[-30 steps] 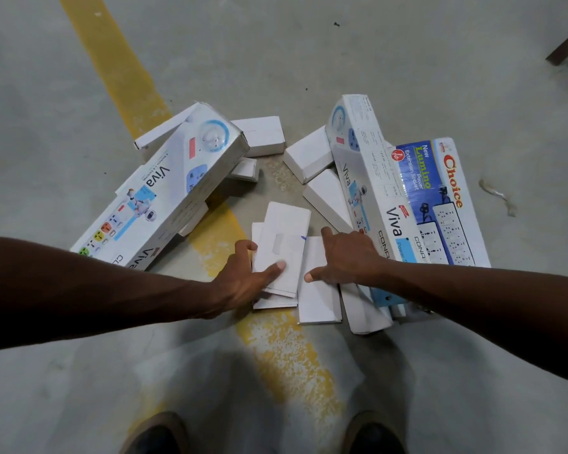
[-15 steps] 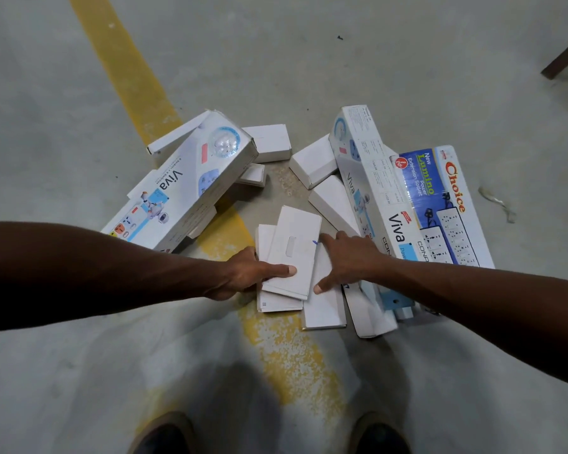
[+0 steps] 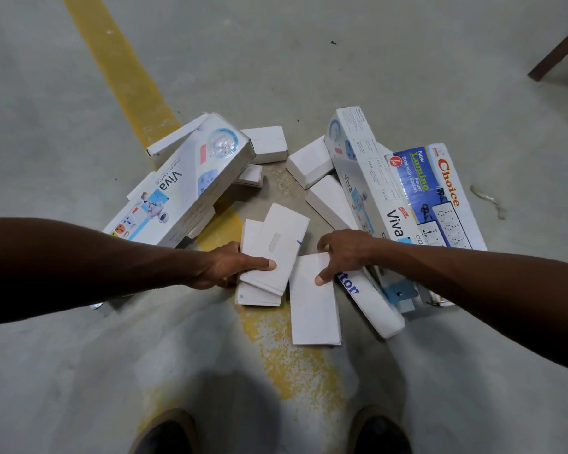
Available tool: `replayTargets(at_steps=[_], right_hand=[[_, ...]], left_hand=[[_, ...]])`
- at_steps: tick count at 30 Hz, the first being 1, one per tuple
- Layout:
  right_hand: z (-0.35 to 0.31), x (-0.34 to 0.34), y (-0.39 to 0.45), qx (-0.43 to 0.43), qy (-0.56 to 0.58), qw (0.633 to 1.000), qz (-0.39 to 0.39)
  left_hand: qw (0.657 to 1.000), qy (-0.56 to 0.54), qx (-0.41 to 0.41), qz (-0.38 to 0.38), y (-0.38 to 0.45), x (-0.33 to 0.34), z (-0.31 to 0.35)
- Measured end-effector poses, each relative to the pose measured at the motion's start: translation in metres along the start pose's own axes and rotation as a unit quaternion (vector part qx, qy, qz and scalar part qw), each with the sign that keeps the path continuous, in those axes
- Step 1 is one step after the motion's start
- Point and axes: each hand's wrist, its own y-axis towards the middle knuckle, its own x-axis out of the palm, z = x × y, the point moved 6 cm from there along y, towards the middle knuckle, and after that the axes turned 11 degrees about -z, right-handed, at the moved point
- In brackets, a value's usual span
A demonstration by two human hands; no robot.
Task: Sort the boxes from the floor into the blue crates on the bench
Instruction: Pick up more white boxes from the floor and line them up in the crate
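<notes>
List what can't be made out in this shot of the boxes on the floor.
Head view only:
- Blue crates and bench: out of frame.
- Lettering on the box under the right hand: hand covers its start.
- Flat boxes beneath the top white box gripped by the left hand: count hidden.

grey concrete floor (image 3: 79, 77) with yellow stripe (image 3: 125, 70) bears scattered boxes (image 3: 312, 299).

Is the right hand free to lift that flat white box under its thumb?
Probably yes: the right hand already rests on the flat white box, nothing lies on it, and it holds nothing else.
</notes>
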Motion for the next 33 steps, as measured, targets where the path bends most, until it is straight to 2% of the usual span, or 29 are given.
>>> replayTargets(at_steps=[4,8,11,16,21,25,30,33], right_hand=[[-0.006,0.005,-0.012,-0.035,0.070,0.995,-0.067],[-0.011,0.006,-0.024,-0.075,0.097,0.989,-0.081],[-0.007,0.006,-0.033,-0.089,0.150,0.983,-0.063],[-0.001,0.004,-0.041,-0.079,0.209,0.974,0.026],[-0.002,-0.001,-0.046,-0.122,0.310,0.943,0.020],[-0.001,-0.010,-0.053,-0.168,0.433,0.885,0.005],[-0.003,-0.016,-0.047,-0.181,0.661,0.727,-0.038],[-0.017,-0.015,-0.044,-0.172,0.711,0.680,-0.050]], left_hand=[[1.000,0.009,-0.001,0.014,-0.002,-0.012,0.001],[1.000,0.008,-0.010,0.024,-0.007,-0.017,0.000],[0.999,0.007,-0.018,0.032,-0.009,-0.020,0.000],[0.999,0.024,-0.027,0.026,-0.009,-0.019,0.004],[0.999,0.026,-0.032,0.021,-0.010,-0.017,0.005],[0.999,0.026,-0.036,0.021,-0.011,-0.015,0.005],[0.999,0.025,-0.025,0.009,-0.016,-0.010,0.007],[1.000,0.023,-0.006,-0.009,-0.020,-0.005,0.010]])
